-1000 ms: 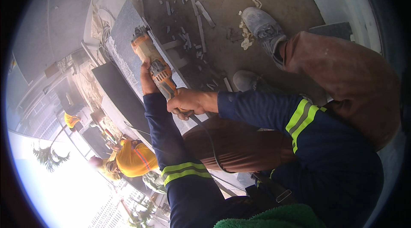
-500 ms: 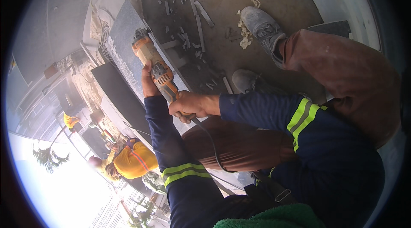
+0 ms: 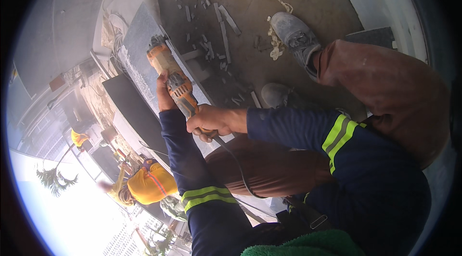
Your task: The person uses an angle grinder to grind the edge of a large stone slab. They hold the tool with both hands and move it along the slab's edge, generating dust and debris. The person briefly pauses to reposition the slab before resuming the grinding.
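An orange and grey angle grinder lies across both my hands, its dusty head over the edge strip of a grey stone slab. My left hand is wrapped round the grinder's body from the left, partly hidden by it. At the rear, my right hand closes round the handle, with a black power cord running from it down past my leg. The disc is hidden from view. Whitish dust lies along the slab's left side.
Narrow cut strips of stone and chips are scattered on the dusty floor. My shoes stand beside them. A dark slab lies left of the work. Further left, a person in a yellow top bends over; another yellow-clad person is beyond.
The grinder and both hands have shifted very slightly to the left along the slab. My grip looks the same.
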Demonstrator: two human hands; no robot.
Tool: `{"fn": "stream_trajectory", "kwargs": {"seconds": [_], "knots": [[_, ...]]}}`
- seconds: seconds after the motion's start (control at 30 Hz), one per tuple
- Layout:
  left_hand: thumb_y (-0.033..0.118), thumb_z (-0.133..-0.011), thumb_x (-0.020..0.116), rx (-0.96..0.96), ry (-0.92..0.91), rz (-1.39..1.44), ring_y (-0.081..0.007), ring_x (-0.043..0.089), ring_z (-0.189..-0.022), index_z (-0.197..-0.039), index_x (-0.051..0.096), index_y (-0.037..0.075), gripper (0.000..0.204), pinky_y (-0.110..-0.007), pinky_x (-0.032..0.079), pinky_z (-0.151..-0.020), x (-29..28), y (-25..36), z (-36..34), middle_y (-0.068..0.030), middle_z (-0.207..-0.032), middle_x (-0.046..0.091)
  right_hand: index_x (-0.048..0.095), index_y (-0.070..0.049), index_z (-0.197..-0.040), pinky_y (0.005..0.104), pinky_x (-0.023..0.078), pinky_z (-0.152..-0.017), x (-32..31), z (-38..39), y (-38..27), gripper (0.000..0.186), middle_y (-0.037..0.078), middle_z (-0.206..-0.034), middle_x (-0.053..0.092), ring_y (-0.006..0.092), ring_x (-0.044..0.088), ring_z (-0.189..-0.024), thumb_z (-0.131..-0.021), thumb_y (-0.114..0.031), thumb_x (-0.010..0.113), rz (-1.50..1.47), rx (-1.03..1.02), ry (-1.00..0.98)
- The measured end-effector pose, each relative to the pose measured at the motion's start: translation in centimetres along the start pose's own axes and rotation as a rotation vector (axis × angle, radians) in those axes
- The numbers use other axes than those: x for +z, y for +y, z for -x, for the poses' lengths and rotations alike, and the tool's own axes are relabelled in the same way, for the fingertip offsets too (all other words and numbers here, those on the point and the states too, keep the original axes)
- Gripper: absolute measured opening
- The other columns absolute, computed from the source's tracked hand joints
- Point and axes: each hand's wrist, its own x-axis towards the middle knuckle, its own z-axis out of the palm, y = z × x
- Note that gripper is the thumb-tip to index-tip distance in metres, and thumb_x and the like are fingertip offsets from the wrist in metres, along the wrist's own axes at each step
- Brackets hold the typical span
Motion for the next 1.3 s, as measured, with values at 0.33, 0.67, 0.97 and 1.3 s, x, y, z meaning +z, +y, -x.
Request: {"fn": "stream_trajectory", "kwargs": {"seconds": [0.33, 0.67, 0.97, 1.3], "knots": [[0.048, -0.093, 0.066, 0.024, 0.041, -0.002, -0.0264, 0.069, -0.077, -0.117, 0.061, 0.000, 0.054, -0.039, 0.059, -0.069, 0.7, 0.7, -2.2, -0.0137, -0.093, 0.068, 0.062, -0.005, -0.081, 0.0363, 0.046, -0.046, -0.9, -1.2, -2.1, 0.010, 0.006, -0.066, 0.059, 0.0193, 0.060, -0.051, -0.086, -0.009, 0.070, 0.014, -0.002, 0.007], [0.049, -0.092, 0.066, 0.011, 0.025, -0.072, -0.0268, 0.069, -0.075, -0.114, 0.061, 0.001, 0.053, -0.039, 0.058, -0.065, 0.6, 1.7, -4.3, -0.0141, -0.091, 0.068, 0.061, -0.004, -0.083, 0.0364, 0.047, -0.048, -1.7, -3.0, -3.6, 0.010, 0.007, -0.068, 0.060, 0.0201, 0.062, -0.054, -0.086, -0.007, 0.070, 0.029, 0.001, 0.012], [0.046, -0.095, 0.064, -0.020, 0.005, -0.017, -0.0270, 0.070, -0.077, -0.118, 0.061, 0.001, 0.050, -0.040, 0.060, -0.067, -0.2, 1.9, -6.4, -0.0138, -0.093, 0.069, 0.061, -0.005, -0.086, 0.0360, 0.046, -0.048, -2.5, -4.7, -4.7, 0.010, 0.007, -0.069, 0.060, 0.0196, 0.062, -0.055, -0.087, -0.007, 0.070, 0.000, 0.032, 0.017], [0.044, -0.095, 0.065, 0.025, -0.011, -0.035, -0.0269, 0.070, -0.078, -0.119, 0.060, 0.002, 0.049, -0.040, 0.059, -0.067, -0.2, 0.9, -5.0, -0.0140, -0.093, 0.069, 0.060, -0.004, -0.084, 0.0369, 0.045, -0.047, -2.2, -3.1, -3.3, 0.009, 0.007, -0.066, 0.058, 0.0210, 0.061, -0.053, -0.087, -0.005, 0.069, 0.011, 0.006, 0.008]]}}
